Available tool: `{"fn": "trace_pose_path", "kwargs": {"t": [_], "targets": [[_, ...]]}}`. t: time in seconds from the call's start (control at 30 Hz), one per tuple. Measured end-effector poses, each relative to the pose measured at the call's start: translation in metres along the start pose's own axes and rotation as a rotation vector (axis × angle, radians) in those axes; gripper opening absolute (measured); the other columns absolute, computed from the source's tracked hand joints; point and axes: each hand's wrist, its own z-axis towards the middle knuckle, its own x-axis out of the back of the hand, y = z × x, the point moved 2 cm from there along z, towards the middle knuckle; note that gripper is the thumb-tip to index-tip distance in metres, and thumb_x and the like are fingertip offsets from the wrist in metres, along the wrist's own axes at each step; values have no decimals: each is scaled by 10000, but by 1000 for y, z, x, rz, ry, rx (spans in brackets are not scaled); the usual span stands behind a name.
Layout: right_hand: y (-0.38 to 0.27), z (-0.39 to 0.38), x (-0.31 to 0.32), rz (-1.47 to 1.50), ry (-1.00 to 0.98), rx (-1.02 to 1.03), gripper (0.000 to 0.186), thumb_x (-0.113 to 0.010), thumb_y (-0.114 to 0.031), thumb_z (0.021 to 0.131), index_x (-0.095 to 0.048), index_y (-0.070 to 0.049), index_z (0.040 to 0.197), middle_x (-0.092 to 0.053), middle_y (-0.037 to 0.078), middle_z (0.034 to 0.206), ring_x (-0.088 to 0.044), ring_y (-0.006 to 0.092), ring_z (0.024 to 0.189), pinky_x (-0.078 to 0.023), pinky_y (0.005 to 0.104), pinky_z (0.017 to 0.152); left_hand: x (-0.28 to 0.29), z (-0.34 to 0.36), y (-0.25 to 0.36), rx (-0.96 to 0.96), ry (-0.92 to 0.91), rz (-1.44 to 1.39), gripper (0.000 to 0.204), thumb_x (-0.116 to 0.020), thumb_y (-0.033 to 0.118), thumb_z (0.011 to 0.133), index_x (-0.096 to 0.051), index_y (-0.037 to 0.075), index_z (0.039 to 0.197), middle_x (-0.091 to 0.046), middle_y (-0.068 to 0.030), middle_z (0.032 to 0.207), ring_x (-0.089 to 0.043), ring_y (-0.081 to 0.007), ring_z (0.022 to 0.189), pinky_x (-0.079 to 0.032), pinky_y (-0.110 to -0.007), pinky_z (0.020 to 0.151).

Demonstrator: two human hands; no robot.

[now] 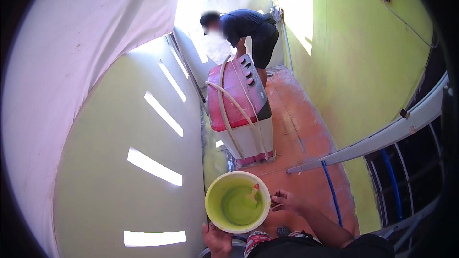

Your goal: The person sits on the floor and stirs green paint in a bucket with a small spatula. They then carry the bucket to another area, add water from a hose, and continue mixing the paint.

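Observation:
A round pale bucket with yellow-green paint inside is in front of my body. In the paint leans a paintbrush with a red-tipped handle. My left hand is at the bucket's near left side, its fingers against the outer wall below the rim. At the right side of the rim, my right hand has its fingers curled round what looks like the bucket's thin handle. The bucket hides part of my left fingers.
Ahead stands a pink-and-white washing machine with hoses draped over it; a person bends behind it. A pale rail and dark grille flank the right. A pale wall and hanging sheet line the left. The floor is orange.

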Motion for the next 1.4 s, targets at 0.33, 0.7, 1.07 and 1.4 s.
{"fn": "trace_pose_path", "kwargs": {"t": [0.33, 0.7, 1.07, 1.4], "targets": [[-84, 111, -74, -138, -75, 112, 329, -562, -247, 1016, -530, -48, 1277, -596, 79, 1212, -613, 191, 1092, -529, 380, 933, -38, 123, 115, -27, -130, -62, 681, -417, 592, 947, -525, 19, 1299, -558, -173, 1350, -527, -358, 1260, -434, -550, 1039], [-76, 251, -96, 60, 100, -193, 331, -558, -312, 1013, -578, -43, 1206, -632, 89, 1077, -630, 192, 978, -541, 372, 846, -51, 248, 215, -255, 71, -97, 638, -500, 543, 936, -501, 21, 1303, -533, -133, 1316, -544, -281, 1217, -449, -480, 1037], [-122, 409, -96, 131, 138, -177, 268, -544, -301, 1013, -620, -68, 1122, -647, 52, 1023, -630, 165, 945, -537, 347, 826, -106, 407, 300, -266, 123, 159, 456, -554, 347, 977, -467, 56, 1317, -541, -115, 1312, -563, -253, 1181, -498, -437, 972], [-149, 490, -90, 73, 273, -229, 319, -544, -330, 1011, -592, -83, 1207, -533, 64, 1209, -469, 197, 1195, -489, 411, 900, -162, 558, 332, -186, 54, 139, 369, -519, 309, 1004, -497, 55, 1271, -574, -110, 1285, -577, -260, 1180, -503, -442, 992]]}}
